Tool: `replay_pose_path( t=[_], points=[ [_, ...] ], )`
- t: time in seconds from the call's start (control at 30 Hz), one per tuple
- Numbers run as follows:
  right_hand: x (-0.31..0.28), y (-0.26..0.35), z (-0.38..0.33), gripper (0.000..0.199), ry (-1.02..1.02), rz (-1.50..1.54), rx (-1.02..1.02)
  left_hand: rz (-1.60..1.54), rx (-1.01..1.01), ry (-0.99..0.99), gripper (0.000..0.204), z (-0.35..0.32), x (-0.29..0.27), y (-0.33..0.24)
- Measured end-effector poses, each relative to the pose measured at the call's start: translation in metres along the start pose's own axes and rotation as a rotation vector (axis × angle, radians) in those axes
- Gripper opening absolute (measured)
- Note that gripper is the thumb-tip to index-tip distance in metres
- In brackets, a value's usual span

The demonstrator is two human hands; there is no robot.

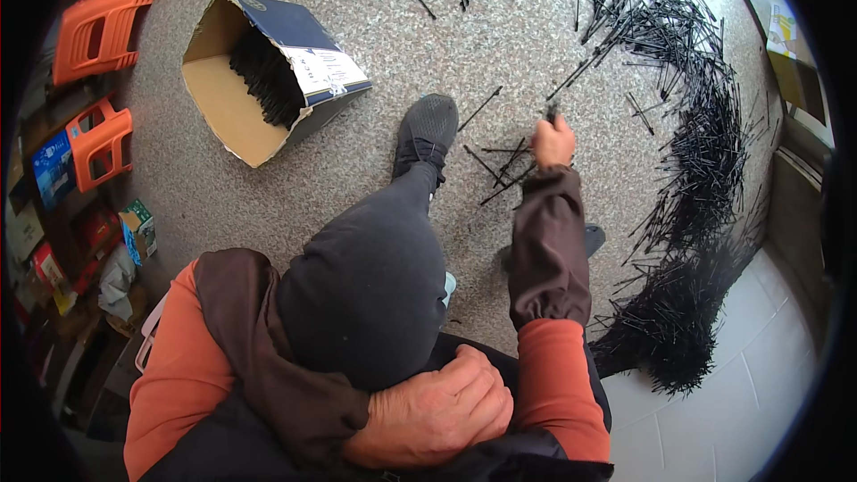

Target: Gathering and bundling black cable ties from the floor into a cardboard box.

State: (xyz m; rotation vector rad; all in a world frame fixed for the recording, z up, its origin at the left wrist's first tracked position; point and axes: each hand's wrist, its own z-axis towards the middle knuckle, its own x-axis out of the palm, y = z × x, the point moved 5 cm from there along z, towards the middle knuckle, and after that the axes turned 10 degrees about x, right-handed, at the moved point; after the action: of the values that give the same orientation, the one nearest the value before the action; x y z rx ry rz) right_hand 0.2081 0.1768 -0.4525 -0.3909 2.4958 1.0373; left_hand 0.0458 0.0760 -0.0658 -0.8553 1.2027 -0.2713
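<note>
My right hand [553, 141] reaches out above the floor, closed, with a small dark piece [553, 112] showing at its fingertips. That piece is too small and blurred to name; its colour matches the thin black rods about it. Beside this hand, a few loose black rods [503, 167] lie crossed on the floor. My left hand [437, 411] rests in my lap against the thigh, fingers together and curled, tips hidden. At the far left an open cardboard box [237, 107] lies on its side, with a packed bundle of black rods [268, 80] inside.
A long heap of tangled black rods [705, 152] curves along the right side, down to a dense pile [674, 321] by my right arm. Orange plastic stools [103, 31] and small boxes [138, 230] stand at the left edge. My shoe [428, 129] is between box and right hand.
</note>
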Motion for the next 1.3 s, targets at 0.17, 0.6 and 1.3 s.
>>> replay_pose_path(
  t=[0.17,0.6,1.3],
  points=[
    [-0.045,-0.029,-0.02,0.013,-0.108,0.148,-0.06,-0.002,0.029,0.004,0.03,0.0,0.001,-0.001],
    [-0.019,-0.08,-0.048,0.022,-0.38,-0.176,0.152,0.005,0.031,0.001,0.03,0.006,0.005,-0.004],
    [0.015,0.023,-0.01,0.023,0.039,-0.901,-0.404,-0.012,0.031,0.066,0.031,0.0,0.006,0.001]
  ],
)
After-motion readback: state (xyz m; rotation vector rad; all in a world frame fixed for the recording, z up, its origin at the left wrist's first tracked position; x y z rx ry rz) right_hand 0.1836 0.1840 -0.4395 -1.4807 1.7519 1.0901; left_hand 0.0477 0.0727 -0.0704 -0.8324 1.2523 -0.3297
